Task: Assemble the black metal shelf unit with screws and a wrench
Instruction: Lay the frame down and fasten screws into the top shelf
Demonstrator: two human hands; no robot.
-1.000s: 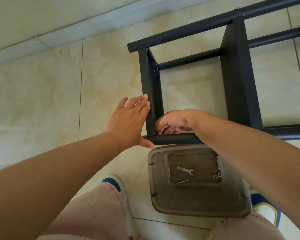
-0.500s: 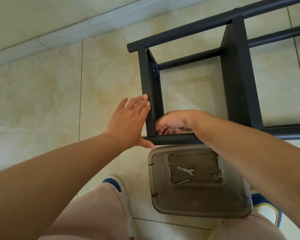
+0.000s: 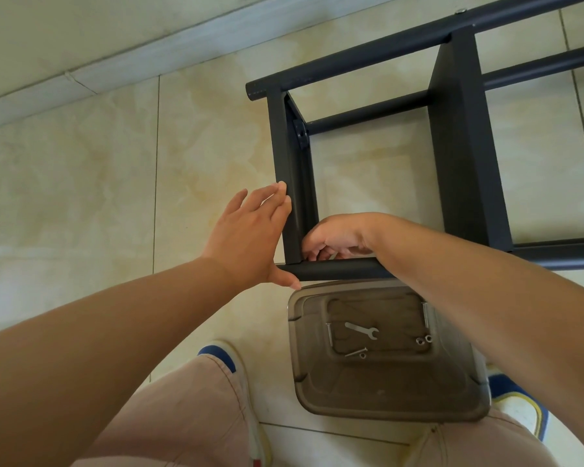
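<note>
the black metal shelf unit (image 3: 459, 136) lies on its side on the tiled floor (image 3: 81, 197), close to the skirting of the wall at the far edge, and the work is at its near-left corner, where a flat shelf panel (image 3: 292, 183) meets the round front tube (image 3: 338, 268). the left hand (image 3: 250, 237) lies flat against the outer face of that panel, fingers straight and together, thumb hooked under the tube's end; it braces the joint and grips nothing. the right hand (image 3: 334, 237) reaches inside the corner with its fingers curled down at the joint; what they pinch is hidden behind the tube, so whether a screw sits in that grip cannot be told. it looks like a fastener is being started or turned by finger at this corner.

just beside the tube, nearer the person, stands a clear plastic bin (image 3: 388, 396) holding the wrench (image 3: 363, 330), a loose screw (image 3: 355, 352) and a couple of nuts (image 3: 423, 339), all untouched. the next move probably calls for keeping the panel pressed square to the tube until the thread catches, then freeing the right hand to fetch the wrench from the bin and tighten, with the left hand bracing so the hole does not slip out of line.
</note>
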